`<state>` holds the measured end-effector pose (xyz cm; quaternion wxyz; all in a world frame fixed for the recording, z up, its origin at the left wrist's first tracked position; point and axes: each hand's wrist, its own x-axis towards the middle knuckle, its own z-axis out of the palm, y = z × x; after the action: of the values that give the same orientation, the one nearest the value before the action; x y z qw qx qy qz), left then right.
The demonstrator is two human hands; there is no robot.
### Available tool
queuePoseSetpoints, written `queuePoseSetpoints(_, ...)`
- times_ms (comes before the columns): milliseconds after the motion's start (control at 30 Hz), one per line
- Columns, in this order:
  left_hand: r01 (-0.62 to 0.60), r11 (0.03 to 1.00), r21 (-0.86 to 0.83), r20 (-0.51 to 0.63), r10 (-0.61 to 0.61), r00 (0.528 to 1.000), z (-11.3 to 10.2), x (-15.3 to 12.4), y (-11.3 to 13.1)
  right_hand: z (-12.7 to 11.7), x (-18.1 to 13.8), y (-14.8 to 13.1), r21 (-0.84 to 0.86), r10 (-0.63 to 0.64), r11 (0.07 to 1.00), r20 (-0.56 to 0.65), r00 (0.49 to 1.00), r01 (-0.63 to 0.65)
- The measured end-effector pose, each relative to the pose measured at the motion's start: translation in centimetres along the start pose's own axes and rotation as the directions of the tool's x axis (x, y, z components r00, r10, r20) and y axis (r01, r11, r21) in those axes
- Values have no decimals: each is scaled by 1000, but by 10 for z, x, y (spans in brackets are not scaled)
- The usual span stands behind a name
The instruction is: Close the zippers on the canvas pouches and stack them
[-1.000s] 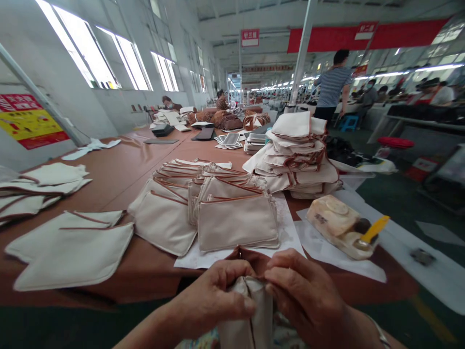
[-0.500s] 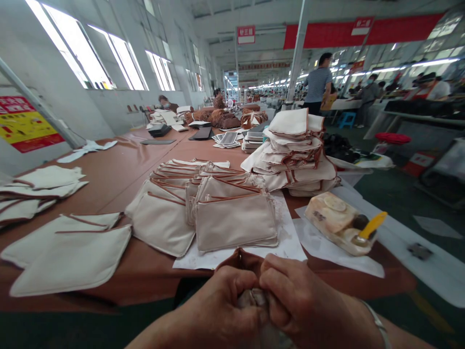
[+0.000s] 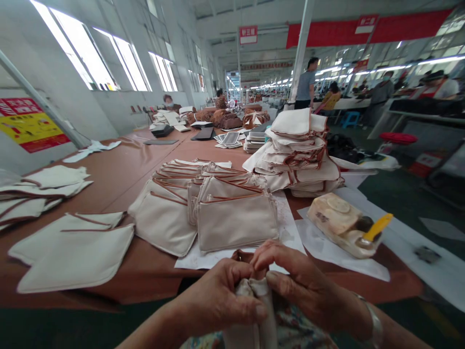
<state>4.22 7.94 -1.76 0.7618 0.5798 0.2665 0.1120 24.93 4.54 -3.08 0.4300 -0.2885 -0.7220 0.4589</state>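
Close to my body, at the table's front edge, my left hand [image 3: 227, 293] and my right hand [image 3: 300, 278] are both closed on a cream pouch [image 3: 267, 315]. It is folded or bunched, and its brown inside [image 3: 242, 255] shows beyond my fingertips. My left thumb presses along its cream side. The right fingers pinch its far end, with the thumb lower on the cream edge. Just past my hands lie similar flat cream pouches [image 3: 236, 220] with brown edging, overlapping in rows, partly on white paper [image 3: 192, 261].
A tall stack of cream pieces [image 3: 294, 123] stands behind at the right. Nearer is a stained container [image 3: 332, 213] with a yellow-handled brush [image 3: 378, 228]. More cream pieces [image 3: 78, 259] lie left on the brown table [image 3: 119, 182]. Several people are farther back.
My right hand has loosened from a tight fist, its fingers now raised and more extended at the pouch's end. More of the cream side shows between my hands.
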Motion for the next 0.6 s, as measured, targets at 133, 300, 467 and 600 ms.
queuePoseSetpoints(133, -39, 999, 20, -20, 39, 999, 2, 0, 1, 4, -6, 6, 12, 161, 987, -15, 987, -161)
queuePoseSetpoints(300, -93, 993, 67, -183, 104, 978, 0, 0, -2, 4, -4, 14, 26, 163, 986, 9, 987, -163)
queuePoseSetpoints(467, -55, 989, 136, -200, 82, 976, -1, -2, 0, 5, 0, 8, 63, 234, 969, 68, 970, -238)
queuePoseSetpoints(600, 9, 1000, 0, -212, -9, 977, -2, -3, -1, 5, -2, 9, 159, 317, 931, 87, 944, -328)
